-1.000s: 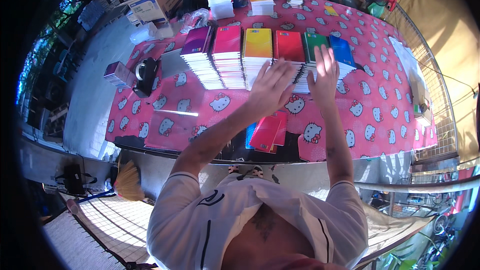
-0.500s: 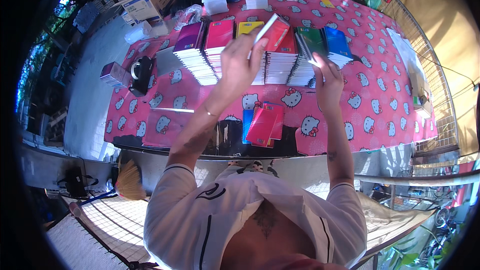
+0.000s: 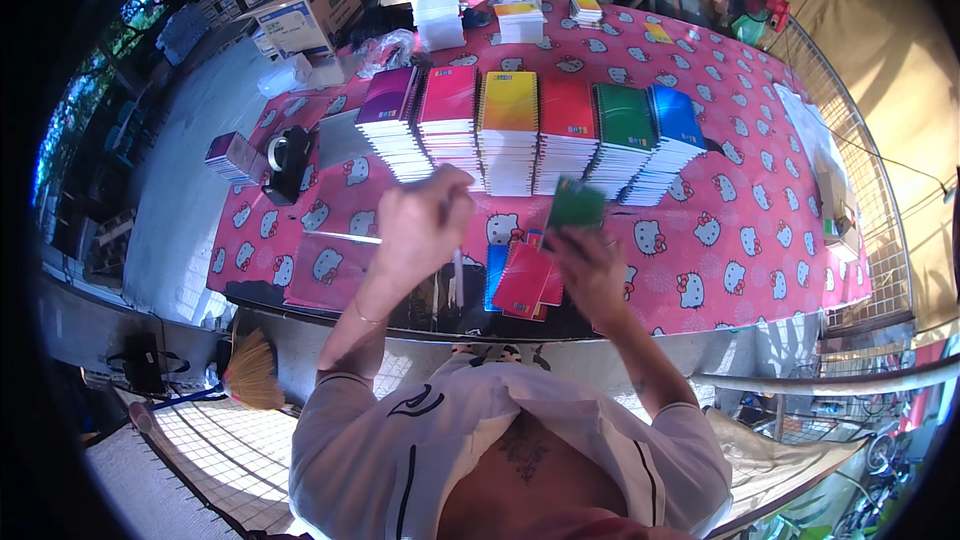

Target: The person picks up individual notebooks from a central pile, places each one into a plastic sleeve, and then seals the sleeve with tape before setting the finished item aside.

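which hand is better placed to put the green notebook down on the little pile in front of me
Right, probably. The right hand holds the green notebook just above the pile; the left hand is off to the side, holding something thin and white.

Six notebook stacks (image 3: 530, 135) in a row, two cardboard boxes (image 3: 310, 15), one tape dispenser (image 3: 288, 162).

Along the far side of the pink cat-patterned worktop (image 3: 740, 240): six stacks of spiral notebooks (image 3: 530, 135), purple, pink, yellow, red, green, blue, side by side. Left of them, a black tape dispenser (image 3: 288, 162) and a small stack of booklets (image 3: 232, 155). Beyond, an open cardboard box (image 3: 310, 15), white paper piles (image 3: 435, 0). Under the worktop's near-left edge, a straw broom (image 3: 250, 370).
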Demonstrator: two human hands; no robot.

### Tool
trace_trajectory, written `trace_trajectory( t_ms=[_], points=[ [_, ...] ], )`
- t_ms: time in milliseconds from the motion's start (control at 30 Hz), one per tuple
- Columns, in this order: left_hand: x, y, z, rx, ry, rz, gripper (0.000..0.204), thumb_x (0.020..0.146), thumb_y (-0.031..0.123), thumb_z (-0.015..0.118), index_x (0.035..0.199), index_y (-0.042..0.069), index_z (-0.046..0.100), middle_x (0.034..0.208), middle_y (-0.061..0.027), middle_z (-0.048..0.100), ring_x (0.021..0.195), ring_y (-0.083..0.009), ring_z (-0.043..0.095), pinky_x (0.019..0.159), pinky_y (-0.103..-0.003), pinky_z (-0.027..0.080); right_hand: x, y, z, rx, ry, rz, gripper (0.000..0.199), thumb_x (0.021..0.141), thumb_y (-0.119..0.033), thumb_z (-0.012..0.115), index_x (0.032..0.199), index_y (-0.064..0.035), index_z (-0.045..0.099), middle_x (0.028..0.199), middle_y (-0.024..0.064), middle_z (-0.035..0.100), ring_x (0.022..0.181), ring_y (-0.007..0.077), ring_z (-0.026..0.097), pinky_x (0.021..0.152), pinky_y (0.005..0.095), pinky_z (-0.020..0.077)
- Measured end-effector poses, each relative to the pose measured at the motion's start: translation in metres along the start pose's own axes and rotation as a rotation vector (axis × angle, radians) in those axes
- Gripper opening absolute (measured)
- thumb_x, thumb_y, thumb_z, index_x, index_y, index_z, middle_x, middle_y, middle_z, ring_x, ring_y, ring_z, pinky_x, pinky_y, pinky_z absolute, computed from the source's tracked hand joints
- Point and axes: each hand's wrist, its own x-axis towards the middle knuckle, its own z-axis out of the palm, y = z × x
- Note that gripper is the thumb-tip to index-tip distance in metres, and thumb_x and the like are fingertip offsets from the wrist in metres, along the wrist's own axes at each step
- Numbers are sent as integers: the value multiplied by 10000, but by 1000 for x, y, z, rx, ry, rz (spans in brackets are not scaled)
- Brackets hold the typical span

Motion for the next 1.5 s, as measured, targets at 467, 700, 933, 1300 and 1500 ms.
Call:
trace_trajectory(
  t_ms=[467,700,933,1300,1500],
  points=[
    [55,-112,20,378,179,285,513,796,89,706,1296,113,593,1143,-116,609,1024,-330,587,875,-444,494,-79,57,57,839,166,812,173,995,-90,546,1135,-24,624,984,38,611,906,111,562,765,261,421],
    [93,-187,-17,285,-203,177,483,810,235,757,1274,148,654,1340,-172,599,1153,-386,612,985,-438,493,-91,45,77,935,86,783,145,988,-110,579,1104,-35,625,949,-6,627,883,75,533,789,248,412],
    [78,-165,-19,346,-209,115,547,850,162,723,1371,131,557,1327,-196,593,1153,-379,611,943,-446,522,-67,60,54,873,180,713,179,960,-9,575,1131,-11,627,1105,62,600,1010,153,604,871,284,478],
    [71,-182,-17,459,152,204,325,911,148,648,1226,73,634,1070,-219,669,902,-410,668,724,-497,537,61,160,-44,-357,329,247,382,850,-78,675,1229,-94,634,1266,117,599,1184,320,565,1045,505,367],
    [34,-144,-55,-146,458,-79,335,1022,268,588,1144,-41,625,770,-79,630,723,-111,564,669,-264,466,65,148,-85,-243,373,346,234,883,-44,668,1117,-53,666,1049,82,710,934,248,682,907,385,487]
  ],
)
